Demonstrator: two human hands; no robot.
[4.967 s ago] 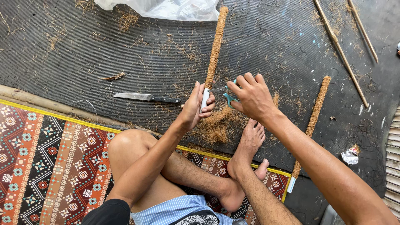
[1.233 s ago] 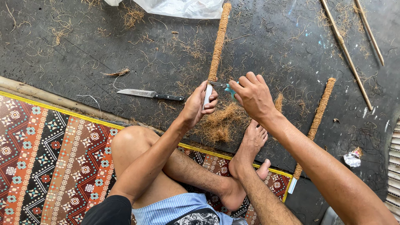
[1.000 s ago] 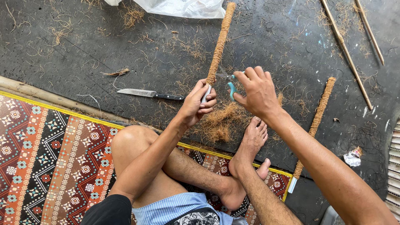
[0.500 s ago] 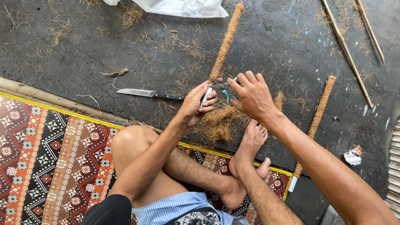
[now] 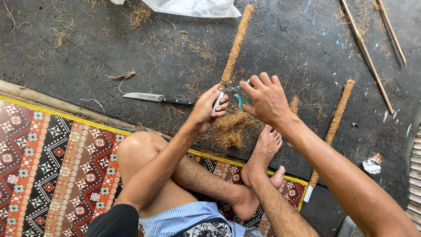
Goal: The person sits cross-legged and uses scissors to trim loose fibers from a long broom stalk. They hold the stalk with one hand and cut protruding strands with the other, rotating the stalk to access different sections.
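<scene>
Left hand: closed around the near end of a white pipe whose far length is wrapped in brown coir, forming a coir pole that stretches away over the floor.
Right hand: fingers curled through the teal handles of a pair of scissors, gripping them; the metal blades point left and meet the pole just above the left hand's fingertips.
Coir pole: lies tilted, its near end between the two hands, its far tip close to a clear plastic sheet at the top edge.
Loose coir: a tangled heap just under both hands, touching the toes of the right foot.
Knife: flat on the dark ribbed floor mat, left of the left hand, blade pointing left, apart from it.
Second coir pole: lies to the right of the right forearm, a white end showing at its near tip.
Bamboo sticks: two thin ones at upper right, well apart from the hands.
Patterned mat: under the crossed legs, red, black and white with a yellow edge.
</scene>
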